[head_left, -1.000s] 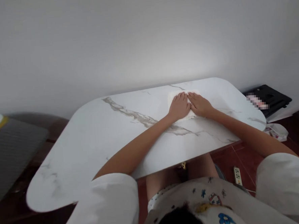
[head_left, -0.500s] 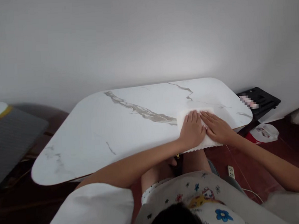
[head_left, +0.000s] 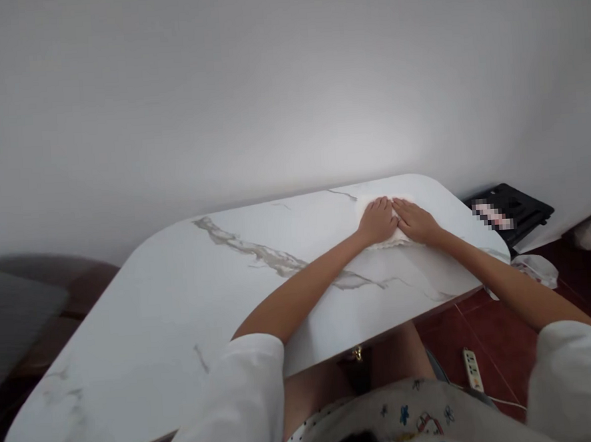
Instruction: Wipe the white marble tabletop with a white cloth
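My left hand [head_left: 378, 221] lies flat on a white cloth [head_left: 391, 243] with a wavy edge, fingers stretched out toward the wall. Beside it, my right hand [head_left: 416, 221] presses flat on the same cloth, its fingertips close to those of the left. Most of the cloth is hidden under both hands. It rests near the back edge of a white marble-patterned table [head_left: 155, 309] with grey-brown veins and rounded corners.
A plain wall [head_left: 268, 102] runs behind the table. To the right are a black plastic case [head_left: 519, 204], a white plastic bag [head_left: 541, 269] and a power strip [head_left: 472, 369] with its cable on the red floor. A grey ribbed object [head_left: 21, 318] stands at left.
Both hands have slid the cloth away from the table's front edge toward the back edge, arms now stretched further. The view has shifted slightly.
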Tool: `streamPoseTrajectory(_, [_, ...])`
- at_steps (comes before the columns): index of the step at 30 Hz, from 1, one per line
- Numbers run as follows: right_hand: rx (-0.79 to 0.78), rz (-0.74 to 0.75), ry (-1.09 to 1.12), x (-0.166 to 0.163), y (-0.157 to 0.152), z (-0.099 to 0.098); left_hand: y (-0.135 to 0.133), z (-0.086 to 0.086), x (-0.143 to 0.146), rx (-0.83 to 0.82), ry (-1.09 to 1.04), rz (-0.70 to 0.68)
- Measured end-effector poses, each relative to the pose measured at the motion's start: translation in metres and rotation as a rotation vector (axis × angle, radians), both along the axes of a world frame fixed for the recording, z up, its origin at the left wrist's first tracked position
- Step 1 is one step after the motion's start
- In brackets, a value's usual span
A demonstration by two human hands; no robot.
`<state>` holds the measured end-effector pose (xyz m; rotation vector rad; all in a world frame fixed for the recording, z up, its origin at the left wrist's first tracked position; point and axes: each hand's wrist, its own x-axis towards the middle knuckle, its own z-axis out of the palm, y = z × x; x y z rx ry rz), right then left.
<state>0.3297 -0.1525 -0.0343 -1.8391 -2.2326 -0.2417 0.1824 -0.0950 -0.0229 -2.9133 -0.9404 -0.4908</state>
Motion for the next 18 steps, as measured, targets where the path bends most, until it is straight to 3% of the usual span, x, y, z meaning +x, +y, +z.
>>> streamPoseTrajectory(6, [-0.042, 0.075, 0.017, -0.015, 0.084, 0.000, 0.068, -0.006, -0.016, 0.006, 0.030, 0.114])
streamPoseTrajectory(10, [-0.048, 0.080, 0.032, -0.006, 0.122, 0.002, 0.104, -0.007, -0.006, 0.034, 0.014, 0.126])
streamPoseTrajectory(14, [-0.072, 0.073, 0.057, 0.025, 0.137, 0.003, 0.121, -0.005, 0.024, 0.060, -0.009, 0.084])
streamPoseTrajectory(18, [-0.057, 0.049, 0.096, 0.059, 0.118, 0.000, 0.110, -0.006, 0.057, 0.049, -0.040, 0.034])
